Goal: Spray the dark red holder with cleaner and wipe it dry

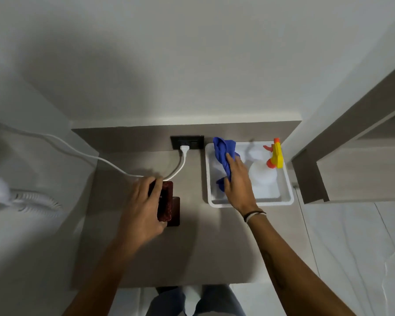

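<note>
The dark red holder (165, 201) stands on the grey table, with my left hand (141, 208) wrapped around its left side. A flat dark red base or lid (175, 210) lies just to its right. My right hand (237, 181) is inside the white tray (249, 202) and grips the blue cloth (225, 156), which trails up over the tray's back left corner. The clear spray bottle (262, 176) with a yellow and orange trigger head (276, 156) lies in the tray, right of my hand.
A black wall socket (195, 142) holds a white plug (184, 148); its white cable (82, 153) runs left across the table behind the holder. A white coiled cord (37, 201) lies at the left. A wooden unit (351, 174) borders the table's right side.
</note>
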`<control>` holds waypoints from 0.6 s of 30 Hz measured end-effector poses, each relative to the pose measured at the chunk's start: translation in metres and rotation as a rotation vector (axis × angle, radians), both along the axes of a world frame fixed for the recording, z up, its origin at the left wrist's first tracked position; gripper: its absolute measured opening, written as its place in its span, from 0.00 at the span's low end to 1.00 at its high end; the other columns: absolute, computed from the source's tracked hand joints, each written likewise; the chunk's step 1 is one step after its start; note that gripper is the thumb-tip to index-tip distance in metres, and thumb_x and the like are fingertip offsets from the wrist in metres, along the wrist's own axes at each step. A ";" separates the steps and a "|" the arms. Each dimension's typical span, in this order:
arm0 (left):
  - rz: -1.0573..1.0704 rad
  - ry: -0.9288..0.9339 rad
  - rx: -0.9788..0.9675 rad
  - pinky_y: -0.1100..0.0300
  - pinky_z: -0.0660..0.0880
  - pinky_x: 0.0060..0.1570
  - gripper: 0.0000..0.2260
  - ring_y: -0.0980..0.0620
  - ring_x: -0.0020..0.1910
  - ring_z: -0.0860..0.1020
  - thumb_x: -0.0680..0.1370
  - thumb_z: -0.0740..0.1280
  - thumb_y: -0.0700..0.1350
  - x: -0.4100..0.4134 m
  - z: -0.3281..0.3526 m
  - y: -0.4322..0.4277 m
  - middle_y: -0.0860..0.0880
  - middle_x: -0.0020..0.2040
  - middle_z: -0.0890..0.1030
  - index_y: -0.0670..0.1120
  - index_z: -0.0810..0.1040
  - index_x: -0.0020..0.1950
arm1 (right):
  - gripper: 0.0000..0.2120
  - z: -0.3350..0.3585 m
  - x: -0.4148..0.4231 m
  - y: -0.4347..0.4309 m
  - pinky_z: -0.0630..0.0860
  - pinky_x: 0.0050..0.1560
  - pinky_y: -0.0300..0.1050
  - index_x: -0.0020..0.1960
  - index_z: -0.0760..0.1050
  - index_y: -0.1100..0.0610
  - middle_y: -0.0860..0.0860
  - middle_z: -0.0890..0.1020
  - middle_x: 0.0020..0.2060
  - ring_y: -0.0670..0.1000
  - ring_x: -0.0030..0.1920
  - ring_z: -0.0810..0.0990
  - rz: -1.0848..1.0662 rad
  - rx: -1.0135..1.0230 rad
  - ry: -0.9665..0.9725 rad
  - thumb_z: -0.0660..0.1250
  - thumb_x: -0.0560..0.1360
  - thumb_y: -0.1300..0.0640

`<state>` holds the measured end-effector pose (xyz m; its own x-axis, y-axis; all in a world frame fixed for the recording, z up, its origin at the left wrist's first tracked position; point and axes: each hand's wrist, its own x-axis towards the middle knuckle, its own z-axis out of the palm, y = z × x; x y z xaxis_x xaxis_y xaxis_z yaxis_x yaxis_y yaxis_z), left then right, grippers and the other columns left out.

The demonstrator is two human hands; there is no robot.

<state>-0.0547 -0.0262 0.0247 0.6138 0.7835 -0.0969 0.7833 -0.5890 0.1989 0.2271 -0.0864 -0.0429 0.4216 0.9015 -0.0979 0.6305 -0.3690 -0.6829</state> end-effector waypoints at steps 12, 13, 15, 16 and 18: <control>0.049 0.008 0.152 0.38 0.56 0.84 0.42 0.36 0.85 0.60 0.85 0.48 0.71 0.009 -0.021 -0.015 0.36 0.83 0.67 0.39 0.64 0.84 | 0.33 -0.047 -0.003 0.010 0.50 0.86 0.61 0.87 0.44 0.58 0.62 0.44 0.86 0.66 0.86 0.44 0.335 -0.501 -0.418 0.48 0.89 0.42; 0.057 0.015 0.152 0.39 0.55 0.84 0.41 0.36 0.85 0.60 0.85 0.48 0.71 0.008 -0.024 -0.015 0.36 0.83 0.67 0.39 0.64 0.84 | 0.33 -0.046 -0.003 0.008 0.50 0.86 0.61 0.87 0.43 0.57 0.61 0.44 0.86 0.65 0.86 0.44 0.319 -0.487 -0.403 0.48 0.89 0.43; 0.059 0.029 0.182 0.39 0.55 0.84 0.41 0.36 0.85 0.60 0.85 0.48 0.71 0.007 -0.022 -0.015 0.36 0.83 0.66 0.40 0.64 0.84 | 0.34 -0.039 -0.009 0.001 0.50 0.86 0.59 0.87 0.41 0.58 0.60 0.44 0.86 0.63 0.86 0.43 0.284 -0.436 -0.372 0.49 0.89 0.43; 0.065 0.028 0.184 0.39 0.56 0.84 0.41 0.36 0.85 0.61 0.85 0.48 0.71 0.007 -0.020 -0.016 0.36 0.83 0.67 0.40 0.65 0.84 | 0.34 -0.032 -0.014 -0.002 0.50 0.86 0.59 0.87 0.41 0.58 0.60 0.44 0.86 0.62 0.86 0.43 0.266 -0.416 -0.356 0.49 0.89 0.43; 0.075 0.005 0.183 0.38 0.58 0.83 0.40 0.35 0.84 0.64 0.85 0.50 0.70 0.009 -0.019 -0.016 0.35 0.81 0.69 0.39 0.67 0.83 | 0.36 -0.024 -0.027 -0.005 0.49 0.86 0.58 0.87 0.41 0.59 0.59 0.43 0.86 0.61 0.87 0.42 0.235 -0.327 -0.349 0.49 0.88 0.40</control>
